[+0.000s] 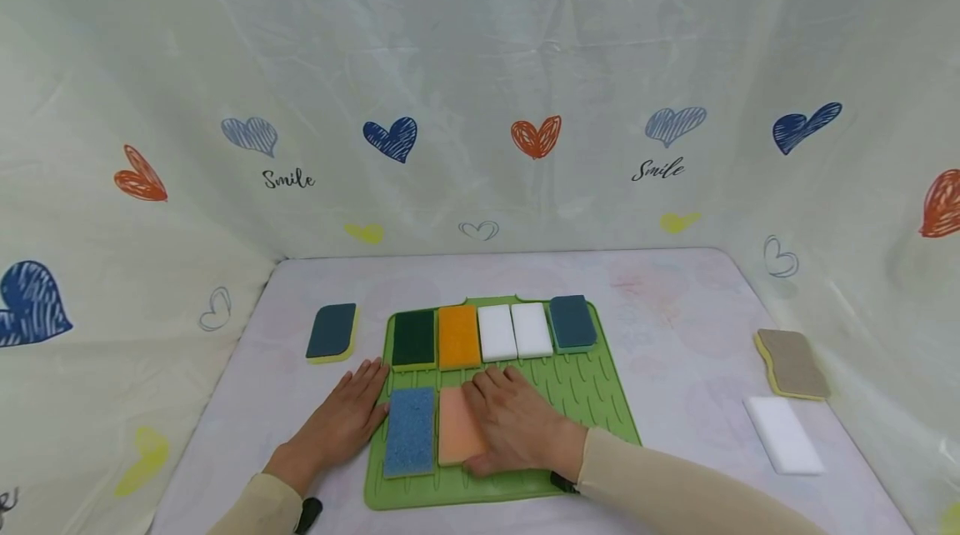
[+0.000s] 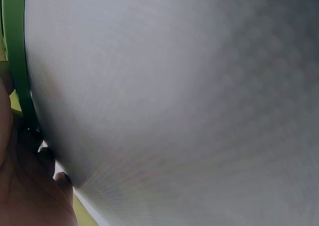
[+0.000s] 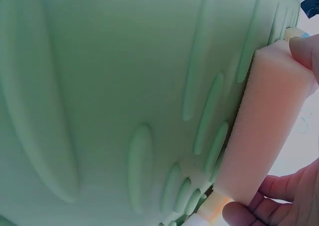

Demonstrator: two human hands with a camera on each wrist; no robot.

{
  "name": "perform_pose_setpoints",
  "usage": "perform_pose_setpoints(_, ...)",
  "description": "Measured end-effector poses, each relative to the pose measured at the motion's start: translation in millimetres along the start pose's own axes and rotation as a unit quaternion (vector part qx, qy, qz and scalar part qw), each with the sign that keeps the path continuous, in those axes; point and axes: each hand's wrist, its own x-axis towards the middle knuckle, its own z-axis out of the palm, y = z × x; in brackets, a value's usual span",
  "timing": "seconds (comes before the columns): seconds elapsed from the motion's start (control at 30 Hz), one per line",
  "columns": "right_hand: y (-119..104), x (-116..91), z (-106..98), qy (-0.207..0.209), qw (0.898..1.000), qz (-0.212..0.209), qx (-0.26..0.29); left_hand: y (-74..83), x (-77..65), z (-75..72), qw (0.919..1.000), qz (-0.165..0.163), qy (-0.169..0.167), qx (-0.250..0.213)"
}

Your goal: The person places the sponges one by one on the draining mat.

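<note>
A peach sponge [image 1: 454, 427] lies on the green ridged mat [image 1: 525, 481]. My right hand [image 1: 517, 422] holds it by its two ends, thumb at the near end and fingers at the far end. In the right wrist view the thumb and fingertips pinch the peach sponge [image 3: 266, 121] against the mat's surface. Left of it, a blue sponge [image 1: 409, 433] lies alongside with a narrow gap. My left hand [image 1: 339, 418] rests at the mat's left edge with its fingers extended. The left wrist view shows its fingers [image 2: 30, 176] by the green rim [image 2: 15, 52].
Along the mat's far side lie a dark green scouring sponge [image 1: 414, 339], an orange sponge [image 1: 458, 337], two white sponges [image 1: 497, 332] and a teal sponge [image 1: 573, 322]. Off the mat are another teal sponge [image 1: 332, 330] at left, and a brown-topped sponge [image 1: 793, 362] and white block [image 1: 783, 435] at right.
</note>
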Motion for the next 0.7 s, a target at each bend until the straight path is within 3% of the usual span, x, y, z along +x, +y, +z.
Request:
perform_pose_setpoints(0.33,0,0,0,-0.003,1.0,0.0,0.004,0.1,0.2,0.2,1.0,0.002,0.0,-0.001)
perform_pose_setpoints(0.6,2,0,-6,-0.059,0.998,0.004,0.035,-1.4,0.8,1.2,1.0,0.003,0.001,0.001)
perform_pose_setpoints(0.7,5,0,-13,-0.058,0.998,0.001,0.04,-1.1,0.8,1.0,1.0,-0.002,-0.001,0.002)
